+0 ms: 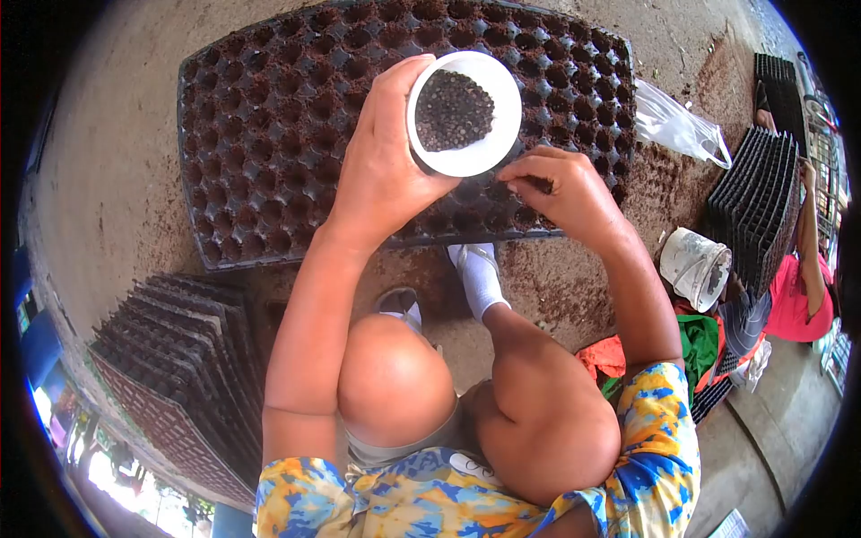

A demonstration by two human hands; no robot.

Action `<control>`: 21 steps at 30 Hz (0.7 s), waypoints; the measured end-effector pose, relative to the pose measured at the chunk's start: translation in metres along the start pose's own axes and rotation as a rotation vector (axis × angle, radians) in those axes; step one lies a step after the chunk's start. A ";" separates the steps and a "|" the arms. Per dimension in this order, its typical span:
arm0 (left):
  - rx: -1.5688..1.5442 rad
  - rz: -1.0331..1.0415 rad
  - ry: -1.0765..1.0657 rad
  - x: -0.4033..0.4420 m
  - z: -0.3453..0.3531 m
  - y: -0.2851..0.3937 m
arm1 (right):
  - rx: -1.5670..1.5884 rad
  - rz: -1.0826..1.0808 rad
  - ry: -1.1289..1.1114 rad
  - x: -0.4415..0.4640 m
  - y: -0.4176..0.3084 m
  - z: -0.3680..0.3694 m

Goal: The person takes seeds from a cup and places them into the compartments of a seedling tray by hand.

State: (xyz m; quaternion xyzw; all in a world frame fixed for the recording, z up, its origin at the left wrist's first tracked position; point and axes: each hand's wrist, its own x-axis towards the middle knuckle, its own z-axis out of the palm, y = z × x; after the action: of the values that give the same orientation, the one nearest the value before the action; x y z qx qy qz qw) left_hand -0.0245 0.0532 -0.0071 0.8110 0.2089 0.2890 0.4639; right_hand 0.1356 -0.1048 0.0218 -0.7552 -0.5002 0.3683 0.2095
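Printed matter: on my patterned shirt [404, 493], a pale oval patch [472, 464] carries dark marks too small to read. The white cup [473, 162] is round-mouthed, with its opening turned toward my eyes; the small, dark, rounded grains [454, 109] lie gathered across its inside, leaving a pale crescent of inner wall bare at the right and lower side. The cup is above the black tray [404, 242], right of the tray's middle and between its far and near edges. Rows of round cells in the tray hold dark brown soil [296, 143], many hollowed at the centre.

Left hand [386, 157]: my arm reaches forward with the elbow nearly straight, and my fingers curve about the cup's left side, gripping it. Right hand [574, 193]: my forearm slants inward from the right, and the hand hangs over the tray by its near edge, just beside the cup. Thumb and fingers draw into a narrow pinch; whether a grain lies between them I cannot tell. A clear plastic bag [677, 125] lies beside the tray's right edge; a stack of trays [170, 350] stands off its near left corner.
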 end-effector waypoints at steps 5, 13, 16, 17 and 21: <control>-0.003 0.016 0.011 0.000 0.000 -0.001 | -0.065 -0.109 -0.057 0.002 0.004 0.003; -0.006 0.003 0.007 0.001 0.000 0.001 | -0.038 -0.054 -0.006 0.004 0.002 0.000; 0.004 -0.005 0.016 0.000 -0.001 0.001 | -0.077 -0.077 0.072 0.011 0.003 -0.002; 0.007 -0.006 0.021 0.001 -0.001 0.000 | -0.096 -0.088 0.103 0.013 0.002 -0.002; -0.019 -0.021 0.039 0.000 -0.004 -0.002 | -0.107 -0.122 0.135 0.015 0.004 -0.001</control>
State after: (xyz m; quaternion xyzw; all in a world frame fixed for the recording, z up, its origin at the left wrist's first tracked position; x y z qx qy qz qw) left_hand -0.0271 0.0569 -0.0068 0.7985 0.2240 0.3018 0.4703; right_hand 0.1418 -0.0930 0.0147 -0.7564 -0.5491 0.2757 0.2243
